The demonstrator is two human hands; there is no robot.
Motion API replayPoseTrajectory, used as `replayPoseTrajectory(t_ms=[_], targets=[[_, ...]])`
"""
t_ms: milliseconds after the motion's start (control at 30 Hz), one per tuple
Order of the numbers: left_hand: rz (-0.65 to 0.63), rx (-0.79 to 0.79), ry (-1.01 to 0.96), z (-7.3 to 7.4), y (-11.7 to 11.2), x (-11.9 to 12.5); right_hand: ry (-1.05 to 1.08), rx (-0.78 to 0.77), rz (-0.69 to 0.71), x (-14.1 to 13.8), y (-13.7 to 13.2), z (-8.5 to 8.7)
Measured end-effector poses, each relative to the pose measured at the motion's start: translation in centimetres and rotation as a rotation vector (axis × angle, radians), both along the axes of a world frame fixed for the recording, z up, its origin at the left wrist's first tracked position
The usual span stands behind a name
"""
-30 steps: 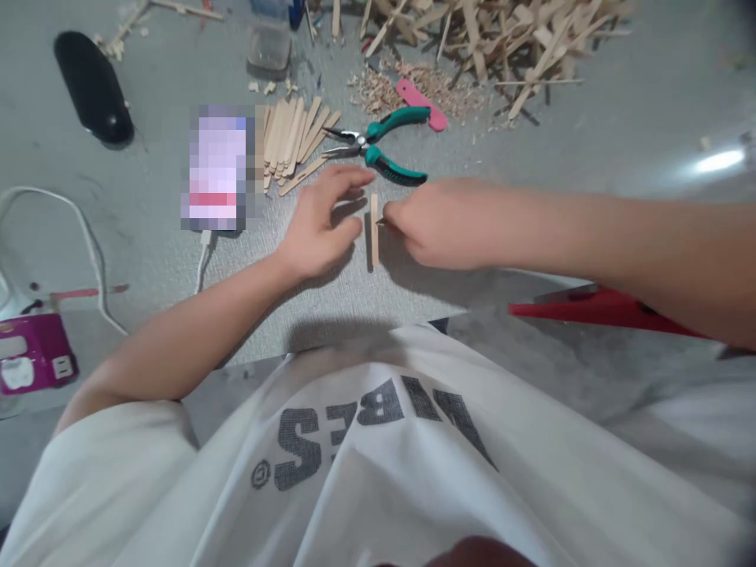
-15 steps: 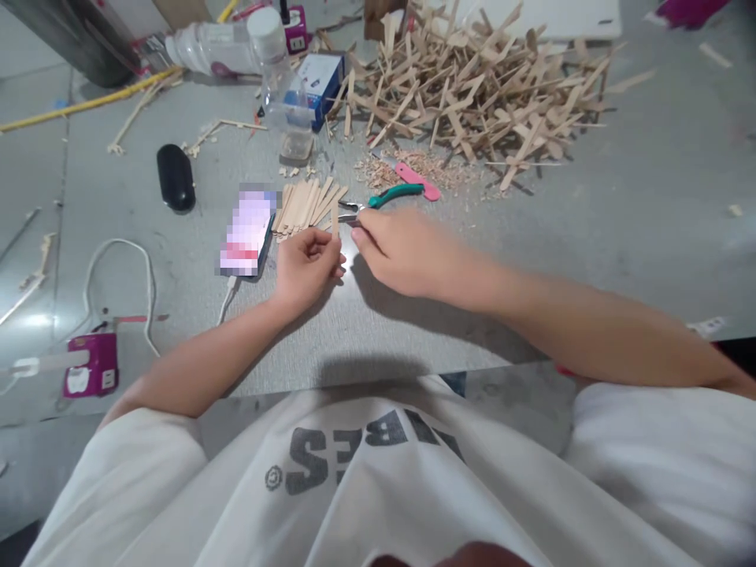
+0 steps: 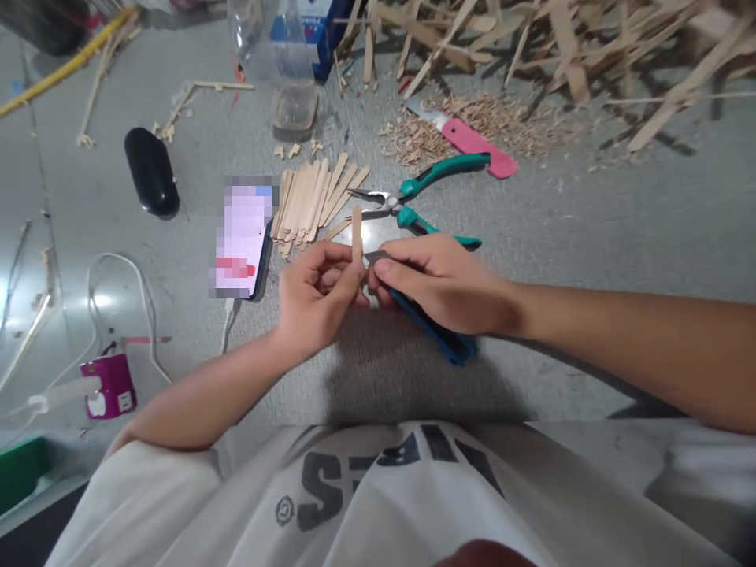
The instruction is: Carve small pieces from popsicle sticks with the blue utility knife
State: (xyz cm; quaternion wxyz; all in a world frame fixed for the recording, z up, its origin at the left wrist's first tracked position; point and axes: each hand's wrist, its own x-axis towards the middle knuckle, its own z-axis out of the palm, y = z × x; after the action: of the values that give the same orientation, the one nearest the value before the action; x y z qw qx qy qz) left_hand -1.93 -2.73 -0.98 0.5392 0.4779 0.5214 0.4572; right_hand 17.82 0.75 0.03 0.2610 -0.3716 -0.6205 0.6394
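My left hand (image 3: 316, 298) is closed around the lower end of a flat wooden stick (image 3: 357, 231), which stands upright above my fingers. My right hand (image 3: 440, 285) grips a blue-handled utility knife (image 3: 434, 329), and its blade tip meets the stick just above my left fingers. Green-handled pliers (image 3: 425, 197) lie on the grey floor just behind both hands, beside a fanned row of wooden sticks (image 3: 310, 203).
A phone (image 3: 243, 236) on a white cable lies left of the stick row, with a black case (image 3: 151, 172) further left. A pink knife (image 3: 476, 145) rests on wood shavings. A large heap of sticks (image 3: 531, 39) fills the back. A purple plug block (image 3: 111, 384) sits at the left.
The stick lay on the floor between my hands a second ago; my left hand has lifted it upright. My right hand now holds the blue knife against it. The view has shifted closer.
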Motion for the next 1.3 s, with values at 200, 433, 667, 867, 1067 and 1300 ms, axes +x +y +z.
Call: replayPoseTrajectory(t_ms=[200, 433, 667, 867, 1067, 1300], targets=[[-0.086, 0.072, 0.082, -0.05, -0.56, -0.41, -0.057, 0.037, 0.003, 0.24, 0.24, 0.34], [-0.103, 0.076, 0.147, 0.2, -0.8, -0.49, -0.052, -0.033, 0.02, 0.27, 0.23, 0.59], [-0.111, 0.072, 0.166, 0.0, -0.8, -0.52, -0.076, -0.027, 0.016, 0.08, 0.31, 0.59], [-0.113, 0.085, 0.155, -0.23, -0.78, -0.5, -0.108, -0.036, 0.009, -0.11, 0.32, 0.51], [-0.109, 0.049, 0.193, -0.44, -0.89, -0.48, -0.161, -0.062, 0.011, -0.28, 0.11, 0.35], [-0.12, 0.051, 0.194, -0.52, -0.65, -0.43, -0.203, 0.065, 0.028, -0.36, 0.08, 0.4]])
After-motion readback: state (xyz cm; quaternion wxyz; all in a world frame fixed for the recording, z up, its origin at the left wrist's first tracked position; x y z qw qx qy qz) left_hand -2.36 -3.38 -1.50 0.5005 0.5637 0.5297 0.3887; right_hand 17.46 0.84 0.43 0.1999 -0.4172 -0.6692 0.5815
